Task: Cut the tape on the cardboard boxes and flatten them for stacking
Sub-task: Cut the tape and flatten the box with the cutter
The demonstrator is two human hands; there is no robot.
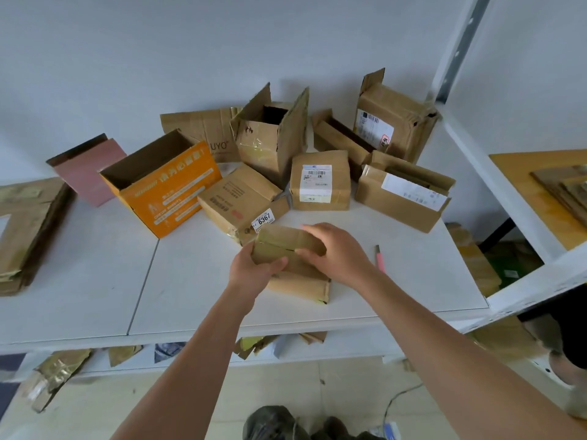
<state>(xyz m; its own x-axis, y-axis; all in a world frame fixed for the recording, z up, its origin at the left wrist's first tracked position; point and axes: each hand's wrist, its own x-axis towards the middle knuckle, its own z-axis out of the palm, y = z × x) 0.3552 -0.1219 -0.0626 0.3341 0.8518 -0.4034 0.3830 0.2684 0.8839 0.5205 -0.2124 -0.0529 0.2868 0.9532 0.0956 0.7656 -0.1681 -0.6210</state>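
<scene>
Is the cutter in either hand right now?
No: the pink cutter lies on the table, while both hands grip the small box.

Small box (287, 246) sits at table (95, 281) front centre, between both hands. Cutter (380, 257) lies just right. Open and taped boxes (320, 181) cluster behind.

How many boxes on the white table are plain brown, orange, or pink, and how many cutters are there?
Brown boxes, standing or held in shape: 8, including the small box that both hands grip
Orange box: 1
Pink box: 1
Cutter: 1
Total: 11
</scene>
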